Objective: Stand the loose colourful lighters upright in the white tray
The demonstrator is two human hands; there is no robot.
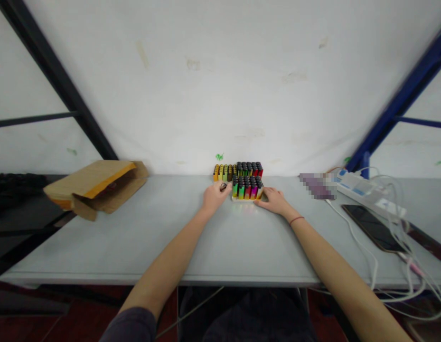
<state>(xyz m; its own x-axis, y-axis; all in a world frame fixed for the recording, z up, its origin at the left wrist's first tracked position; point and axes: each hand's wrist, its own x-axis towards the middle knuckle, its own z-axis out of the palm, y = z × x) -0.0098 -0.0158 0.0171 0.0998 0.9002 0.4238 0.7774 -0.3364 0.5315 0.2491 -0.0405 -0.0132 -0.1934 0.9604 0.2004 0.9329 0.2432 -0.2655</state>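
Observation:
Several upright lighters with black tops stand in a front block [247, 188] on a low white tray [243, 200]. Against the wall behind are a yellow and brown group of lighters [223, 172] and a green and red group [249, 168]. My left hand [215, 194] is closed around a small dark-topped lighter [223, 186] at the left side of the front block. My right hand [275, 200] rests at the block's right side, fingers apart, with the thumb touching the tray's front right corner.
An opened brown cardboard package [99, 183] lies at the left of the grey table [152, 247]. On the right are a black phone [373, 228], a blurred-out flat object [317, 185], a white power strip [371, 194] and tangled white cables. The white wall [206, 95] stands behind.

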